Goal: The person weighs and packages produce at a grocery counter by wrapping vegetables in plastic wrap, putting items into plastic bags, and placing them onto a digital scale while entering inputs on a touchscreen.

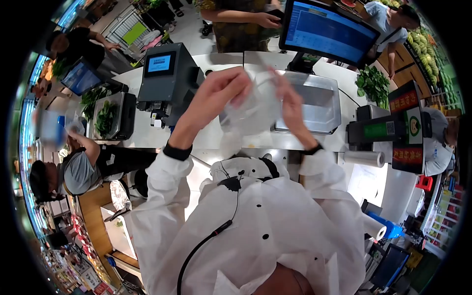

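Note:
A thin, translucent plastic bag [253, 110] hangs between my two hands above the white counter, blurred by motion. My left hand [228, 88] is closed at the bag's upper left, its fingers curled. On the bag's upper right is my right hand [290, 101], its fingers pinched together near the edge and smeared. Just right of the bag lies the steel plate of a weighing scale [312, 103]. The bag's contents, if any, cannot be made out.
A grey printer with a small screen [160, 64] stands left; a large monitor [327, 32] rises behind the scale. Leafy greens [372, 86] and a plastic roll [365, 159] are at right. A person [241, 24] stands across the counter [206, 132]; another person [81, 172] works at left.

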The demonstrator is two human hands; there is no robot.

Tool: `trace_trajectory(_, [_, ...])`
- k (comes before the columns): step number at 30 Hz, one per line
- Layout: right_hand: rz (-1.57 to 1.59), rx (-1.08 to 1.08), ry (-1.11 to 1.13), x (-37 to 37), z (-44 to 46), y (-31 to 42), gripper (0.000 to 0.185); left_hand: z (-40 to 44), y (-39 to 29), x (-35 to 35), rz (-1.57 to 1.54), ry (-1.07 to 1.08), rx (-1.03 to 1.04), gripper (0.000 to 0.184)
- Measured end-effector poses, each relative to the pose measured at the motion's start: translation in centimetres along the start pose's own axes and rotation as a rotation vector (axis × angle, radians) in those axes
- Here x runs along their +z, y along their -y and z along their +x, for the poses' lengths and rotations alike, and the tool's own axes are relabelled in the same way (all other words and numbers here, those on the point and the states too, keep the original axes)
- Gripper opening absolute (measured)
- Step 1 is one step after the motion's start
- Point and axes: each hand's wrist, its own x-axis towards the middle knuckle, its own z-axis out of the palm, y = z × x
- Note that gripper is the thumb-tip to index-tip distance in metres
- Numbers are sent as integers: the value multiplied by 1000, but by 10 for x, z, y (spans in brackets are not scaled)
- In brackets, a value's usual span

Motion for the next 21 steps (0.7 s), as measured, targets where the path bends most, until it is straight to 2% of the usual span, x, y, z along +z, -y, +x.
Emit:
trace_trajectory(1, [135,112,-24,26,-7,-11,11,14,2,9,24,35,26,30])
trace_trajectory(2, [83,157,21,65,-17,-55,14,24,3,17,50,72,54,29])
trace_trajectory(3, [54,175,35,77,-15,-63,16,29,8,19,75,-70,-115,26])
trace_trajectory(4, [25,191,50,92,-3,-51,18,31,12,14,80,-52,-106,26])
trace_trajectory(6, [574,476,-119,87,10,-11,23,31,25,-7,313,-361,201,22])
trace_trajectory(7, [816,465,-112,73,11,-12,22,21,32,-15,227,-344,318,42])
trace_trajectory(8, [806,446,-146,66,14,0,22,6,43,-9,179,-269,286,67])
trace_trajectory(9, [701,477,-233,61,22,22,16,-14,62,-2,315,-124,171,75])
trace_trajectory(10, [598,511,-319,57,26,33,10,-21,75,17,389,21,102,72])
trace_trajectory(11, [441,499,-249,50,23,31,10,-23,91,42,462,160,25,69])
trace_trajectory(13, [366,476,-272,48,28,34,13,-9,145,69,297,79,25,63])
trace_trajectory(14, [298,453,-266,45,32,36,19,4,141,72,250,107,-256,52])
trace_trajectory(15, [290,455,-283,38,36,40,19,17,151,78,222,129,-399,48])
trace_trajectory(16, [105,463,-228,30,39,43,21,29,161,85,200,148,-542,43])
trace_trajectory(17, [-78,472,-169,22,38,45,22,38,173,93,94,126,-572,38])
trace_trajectory(18, [-80,475,-182,18,35,41,22,45,183,98,-62,85,-553,33])
trace_trajectory(20, [-506,300,-77,13,27,24,23,58,200,108,-407,-5,-444,25])
trace_trajectory(21, [-477,225,-45,11,22,24,24,67,208,112,-572,-30,-369,24])
